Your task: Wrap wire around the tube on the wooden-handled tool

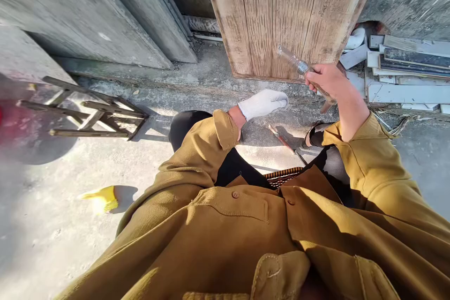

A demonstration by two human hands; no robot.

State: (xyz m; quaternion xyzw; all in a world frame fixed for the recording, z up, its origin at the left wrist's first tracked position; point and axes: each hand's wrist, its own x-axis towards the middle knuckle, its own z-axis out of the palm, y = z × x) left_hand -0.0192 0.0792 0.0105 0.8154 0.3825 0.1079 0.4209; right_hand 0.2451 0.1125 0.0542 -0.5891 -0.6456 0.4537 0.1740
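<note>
My bare right hand (328,82) is wrapped round a wire-wound hand tool (301,66), whose far end points up and left across the lower part of a wooden panel (272,14). That end is blurred and looks partly see-through, so its exact kind is unclear. A brown end shows below my fist. My left hand (265,103), in a white knitted glove, hovers over the floor below the panel. Its fingers are curled together, and no object shows in them. On the ground between my feet lies a slim tool (281,139) with a reddish-brown shaft.
Grey boards (105,14) lean at the upper left. A wooden stool (101,110) lies on its side left of my knee. Something yellow (103,198) is on the concrete at the lower left. White and dark planks (411,68) are stacked on the right, by a white pipe (356,38).
</note>
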